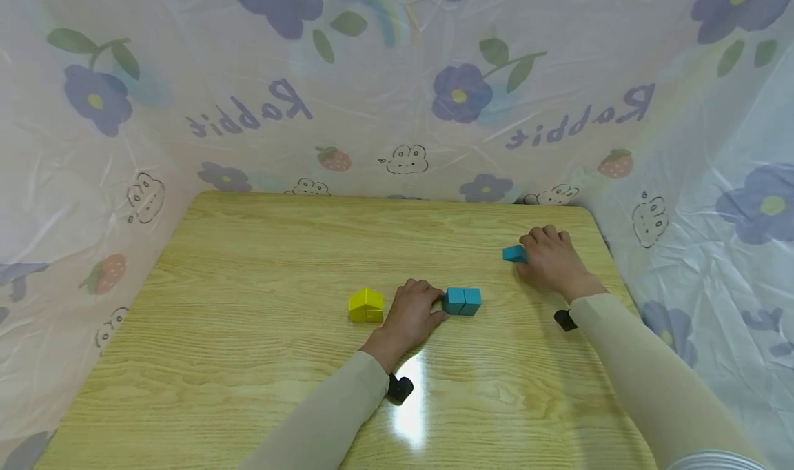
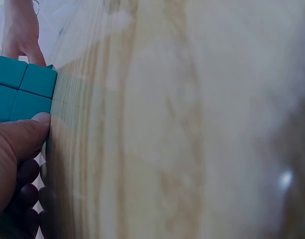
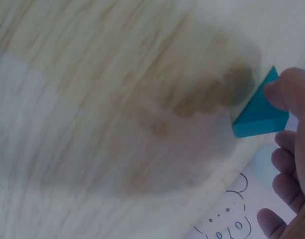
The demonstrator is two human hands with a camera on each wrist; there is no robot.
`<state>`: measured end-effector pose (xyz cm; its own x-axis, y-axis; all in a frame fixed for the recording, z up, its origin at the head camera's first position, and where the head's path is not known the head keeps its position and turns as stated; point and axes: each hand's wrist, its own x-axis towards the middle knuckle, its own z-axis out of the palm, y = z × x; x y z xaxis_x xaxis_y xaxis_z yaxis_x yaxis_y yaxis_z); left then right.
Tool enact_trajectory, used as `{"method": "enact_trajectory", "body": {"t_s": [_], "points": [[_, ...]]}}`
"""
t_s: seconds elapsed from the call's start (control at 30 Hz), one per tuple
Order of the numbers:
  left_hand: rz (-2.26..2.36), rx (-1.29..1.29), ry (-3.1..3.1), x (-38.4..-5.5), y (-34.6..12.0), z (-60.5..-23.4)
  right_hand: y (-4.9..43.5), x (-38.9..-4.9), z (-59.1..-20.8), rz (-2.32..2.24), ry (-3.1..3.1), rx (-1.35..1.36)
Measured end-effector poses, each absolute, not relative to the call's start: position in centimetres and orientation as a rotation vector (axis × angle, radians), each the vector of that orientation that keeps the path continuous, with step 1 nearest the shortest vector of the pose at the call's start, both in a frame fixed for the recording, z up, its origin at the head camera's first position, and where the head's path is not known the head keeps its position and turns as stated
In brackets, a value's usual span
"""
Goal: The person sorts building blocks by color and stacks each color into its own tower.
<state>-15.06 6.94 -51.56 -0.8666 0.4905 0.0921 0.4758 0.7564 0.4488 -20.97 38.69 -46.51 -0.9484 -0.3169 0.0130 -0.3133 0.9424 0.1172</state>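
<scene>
My left hand is at the left side of a small stack of blue cubes, two wide and two high, pinching its left end between thumb and forefinger. In the left wrist view, the thumb lies against one lower cube; the other fingers are curled below. Toward the back right, my right hand holds a blue triangular block by its end. The right wrist view shows the thumb pressed on the triangular block's flat face, its remaining fingers partly curled.
Just left of my left hand stands a group of yellow blocks with a peaked top. A wood-grain table carries everything. Printed curtains enclose its back and sides.
</scene>
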Motion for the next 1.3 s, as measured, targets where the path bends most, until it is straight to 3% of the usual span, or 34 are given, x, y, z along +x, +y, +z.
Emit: {"method": "enact_trajectory", "body": {"t_s": [0.67, 1.0, 1.3], "points": [[0.726, 0.817, 2.921, -15.1, 7.1, -51.8, 38.5, -20.3, -46.9, -0.151, -2.916, 0.646], [0.718, 0.795, 2.917, -15.2, 7.0, -51.6, 33.6, -17.5, -42.6, -0.075, -2.741, 0.928], [0.715, 0.79, 2.921, -15.3, 7.0, -51.8, 30.3, -16.0, -41.7, -0.064, -2.709, 1.024]]}}
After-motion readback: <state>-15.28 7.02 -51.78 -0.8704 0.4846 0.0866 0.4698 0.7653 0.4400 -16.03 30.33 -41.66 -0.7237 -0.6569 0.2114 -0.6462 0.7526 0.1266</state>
